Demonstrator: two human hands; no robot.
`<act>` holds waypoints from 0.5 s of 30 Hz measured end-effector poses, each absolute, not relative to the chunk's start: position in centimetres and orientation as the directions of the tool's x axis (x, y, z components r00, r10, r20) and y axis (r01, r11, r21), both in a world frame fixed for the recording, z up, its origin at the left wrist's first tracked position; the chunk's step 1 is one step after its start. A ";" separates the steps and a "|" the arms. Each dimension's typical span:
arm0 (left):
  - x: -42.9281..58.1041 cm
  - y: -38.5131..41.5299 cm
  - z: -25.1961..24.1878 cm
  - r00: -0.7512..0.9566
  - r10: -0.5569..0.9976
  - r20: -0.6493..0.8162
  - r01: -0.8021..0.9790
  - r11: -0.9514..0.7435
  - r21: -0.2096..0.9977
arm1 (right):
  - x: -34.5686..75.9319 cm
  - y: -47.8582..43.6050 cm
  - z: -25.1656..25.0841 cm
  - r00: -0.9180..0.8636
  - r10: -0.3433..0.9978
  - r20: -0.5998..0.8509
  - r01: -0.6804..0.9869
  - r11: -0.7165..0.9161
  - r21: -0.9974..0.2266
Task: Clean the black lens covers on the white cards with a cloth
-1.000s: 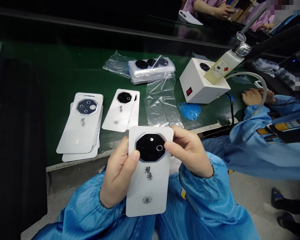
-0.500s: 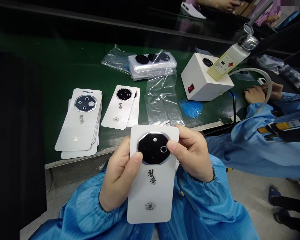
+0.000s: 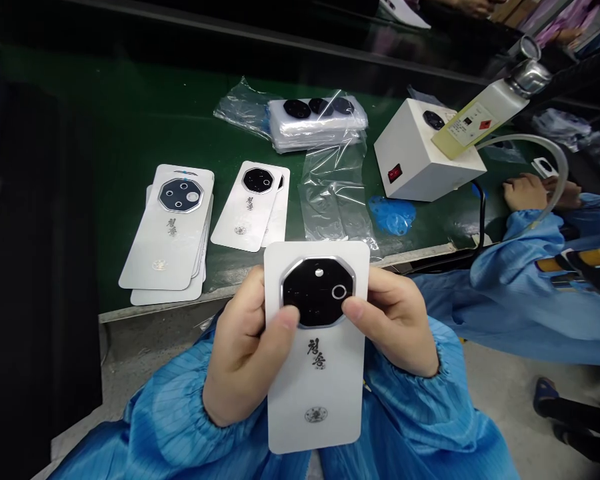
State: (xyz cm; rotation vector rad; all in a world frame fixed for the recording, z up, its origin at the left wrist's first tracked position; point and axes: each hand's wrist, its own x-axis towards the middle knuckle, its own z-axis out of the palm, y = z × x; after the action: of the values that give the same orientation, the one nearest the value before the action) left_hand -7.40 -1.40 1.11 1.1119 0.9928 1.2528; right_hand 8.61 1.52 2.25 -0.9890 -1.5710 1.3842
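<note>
Grips a white back cover [image 3: 317, 380] upright over the lap, just short of the tabletop [image 3: 105, 147] edge, in the left hand [image 3: 240, 353] on one side and the right hand [image 3: 397, 327] on the other. Fingers of both closed around the cover's edges, mostly hidden behind it. Thumbs pressed on the lower rim of the black octagonal camera plate [image 3: 313, 287], the left at its lower-left corner, the right just below the small ring. Reads as the stage of pressing down or checking that plate. Calls next for light, even thumb pressure and a steady hold at the edges, with no smears on the glossy black.

Beyond, on the tabletop: a stack of covers [image 3: 173, 233], a second pair [image 3: 250, 207], a bagged batch [image 3: 317, 123], blue film tabs [image 3: 393, 215], a white box [image 3: 420, 157] with a red switch. Far right, a co-worker's hand [image 3: 527, 192].
</note>
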 end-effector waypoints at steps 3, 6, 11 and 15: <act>-7.4 -1.5 1.3 0.052 0.998 0.046 -0.166 -0.037 0.985 | 8.5 1.4 2.3 -0.370 0.927 0.052 0.015 0.061 -0.998; -7.5 -1.5 1.4 0.055 0.995 0.078 -0.118 -0.071 0.990 | 8.5 1.4 2.4 -0.377 0.926 0.002 -0.032 -0.011 -0.999; -7.8 -1.2 1.3 0.102 0.986 0.135 -0.050 -0.131 0.990 | 8.5 1.3 2.5 -0.409 0.912 -0.044 -0.115 -0.099 -0.988; -7.9 -1.1 1.2 0.100 0.980 0.174 0.009 -0.176 0.984 | 8.5 1.2 2.2 -0.397 0.917 -0.032 -0.123 -0.088 -0.988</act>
State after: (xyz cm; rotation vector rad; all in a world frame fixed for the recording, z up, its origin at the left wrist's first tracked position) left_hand -7.86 -1.15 1.19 1.3955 1.0599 1.2532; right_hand 8.54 1.18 2.21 -0.9287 -1.3588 1.6114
